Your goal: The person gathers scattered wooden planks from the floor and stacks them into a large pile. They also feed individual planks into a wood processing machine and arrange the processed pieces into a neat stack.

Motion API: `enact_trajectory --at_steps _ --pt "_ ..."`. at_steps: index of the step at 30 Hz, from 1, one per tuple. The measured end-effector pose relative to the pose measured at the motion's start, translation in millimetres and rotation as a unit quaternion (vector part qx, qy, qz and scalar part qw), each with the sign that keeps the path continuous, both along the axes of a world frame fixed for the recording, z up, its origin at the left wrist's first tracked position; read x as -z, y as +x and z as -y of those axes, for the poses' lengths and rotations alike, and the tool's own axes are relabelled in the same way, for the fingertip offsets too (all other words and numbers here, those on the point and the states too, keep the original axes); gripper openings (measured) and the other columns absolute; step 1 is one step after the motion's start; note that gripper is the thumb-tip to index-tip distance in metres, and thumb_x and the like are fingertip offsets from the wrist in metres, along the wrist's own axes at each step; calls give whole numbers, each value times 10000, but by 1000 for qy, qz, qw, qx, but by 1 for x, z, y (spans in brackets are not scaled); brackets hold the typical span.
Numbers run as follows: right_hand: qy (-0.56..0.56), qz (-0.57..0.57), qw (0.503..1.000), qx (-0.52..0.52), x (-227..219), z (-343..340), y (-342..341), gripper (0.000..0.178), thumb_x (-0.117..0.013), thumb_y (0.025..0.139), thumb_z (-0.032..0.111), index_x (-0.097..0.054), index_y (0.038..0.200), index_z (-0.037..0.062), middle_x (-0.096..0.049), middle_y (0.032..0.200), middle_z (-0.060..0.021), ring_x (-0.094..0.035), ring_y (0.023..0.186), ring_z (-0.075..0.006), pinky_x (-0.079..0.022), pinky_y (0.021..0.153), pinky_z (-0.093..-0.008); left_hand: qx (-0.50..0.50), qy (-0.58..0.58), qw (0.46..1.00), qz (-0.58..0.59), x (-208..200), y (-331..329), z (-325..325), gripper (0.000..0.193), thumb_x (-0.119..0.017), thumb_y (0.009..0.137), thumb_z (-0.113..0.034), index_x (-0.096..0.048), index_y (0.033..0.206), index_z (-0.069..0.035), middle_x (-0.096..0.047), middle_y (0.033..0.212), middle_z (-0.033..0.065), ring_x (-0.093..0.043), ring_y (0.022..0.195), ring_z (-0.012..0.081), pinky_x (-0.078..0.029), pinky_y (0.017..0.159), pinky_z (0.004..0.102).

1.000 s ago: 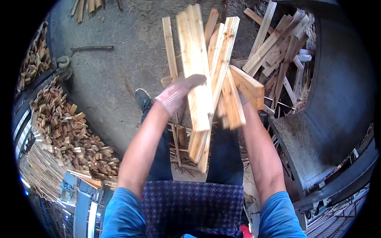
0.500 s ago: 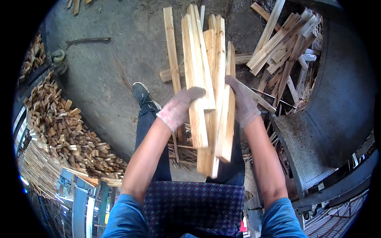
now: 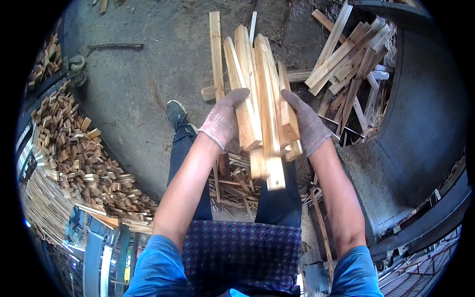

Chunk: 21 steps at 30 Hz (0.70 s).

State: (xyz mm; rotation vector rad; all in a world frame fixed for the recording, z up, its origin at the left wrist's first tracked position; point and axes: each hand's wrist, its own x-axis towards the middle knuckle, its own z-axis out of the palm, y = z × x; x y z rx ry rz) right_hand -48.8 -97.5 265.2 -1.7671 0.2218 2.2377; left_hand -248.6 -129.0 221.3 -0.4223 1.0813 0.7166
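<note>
Blue sleeves [image 3: 157, 267], dark trousers [image 3: 182, 158], pale-cuffed gloves [image 3: 220, 121], a white-soled shoe [image 3: 176, 115] and apparently a dotted purplish apron [image 3: 242, 245] were worn.

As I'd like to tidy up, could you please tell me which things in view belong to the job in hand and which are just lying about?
In hand:
wood bundle
left hand, gripping its left side
right hand, gripping its right side

Apparently just lying about:
wood heap, left
thin stick, upper left
loose boards, upper right
wood scraps, below the bundle

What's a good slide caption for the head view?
Gloved left hand and gloved right hand clasp an uneven bundle of wooden slats.
</note>
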Motion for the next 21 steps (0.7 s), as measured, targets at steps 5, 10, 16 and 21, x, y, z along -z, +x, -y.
enact_trajectory --at_steps 5,10,16,21 --pt "18 16 999 -46 0 30 -19 556 -715 908 388 -575 1265 -14 -672 1014 -157 -710 788 -248 -625 585 -383 63 -19 997 -34 6 11 9 421 -721 890 -177 -602 1221 54 -695 1067 181 -715 946 292 -607 889 391" --pt "94 94 986 -99 -45 72 -32 581 -692 912 330 -558 1320 -63 -674 1088 -125 -660 947 -195 -550 809 -318 87 23 993 -80 -42 1 51 447 -717 866 -183 -605 1220 66 -705 1015 169 -710 885 263 -608 826 358" --pt "118 167 953 -224 -142 108 -44 563 -629 885 160 -483 1369 -90 -637 1204 -159 -632 1029 -205 -523 898 -329 52 63 995 -52 -112 7 131 629 -741 831 -208 -536 1362 57 -671 1149 135 -637 999 195 -543 924 327" --pt "197 89 912 -348 -203 104 -95 648 -611 860 99 -408 1457 -51 -615 1259 -164 -626 1076 -237 -517 958 -347 -89 96 989 -65 -176 -23 173 880 -760 806 -181 -323 1546 5 -566 1399 146 -537 1256 193 -453 1074 331"
